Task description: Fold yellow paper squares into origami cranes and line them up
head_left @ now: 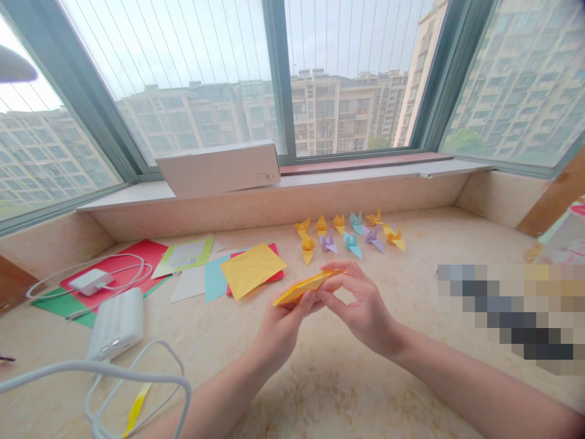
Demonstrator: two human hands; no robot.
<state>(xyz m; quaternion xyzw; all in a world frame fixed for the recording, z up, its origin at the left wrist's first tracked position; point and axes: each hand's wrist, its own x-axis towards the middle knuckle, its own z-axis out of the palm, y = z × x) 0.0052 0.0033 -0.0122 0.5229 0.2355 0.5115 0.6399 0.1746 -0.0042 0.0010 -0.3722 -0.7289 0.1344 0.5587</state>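
Note:
A folded piece of yellow origami paper (304,289) is held between both hands above the stone sill. My left hand (286,323) grips its near left part, thumb on top and the other fingers underneath, mostly hidden. At the right end, my right hand (361,299) pinches the paper between thumb and fingers. Beyond the hands stand several folded paper cranes (351,245) in orange, light blue and lilac, in two loose rows. A stack of square paper sheets with a yellow sheet (253,268) on top lies just left of the hands.
At left lie a white power bank (116,323), a charger plug (91,281) and looping white cables (183,381). Red paper (137,250) and green sheets lie under the plug. A long white box (219,171) rests on the ledge by the window. Something at right is pixelated.

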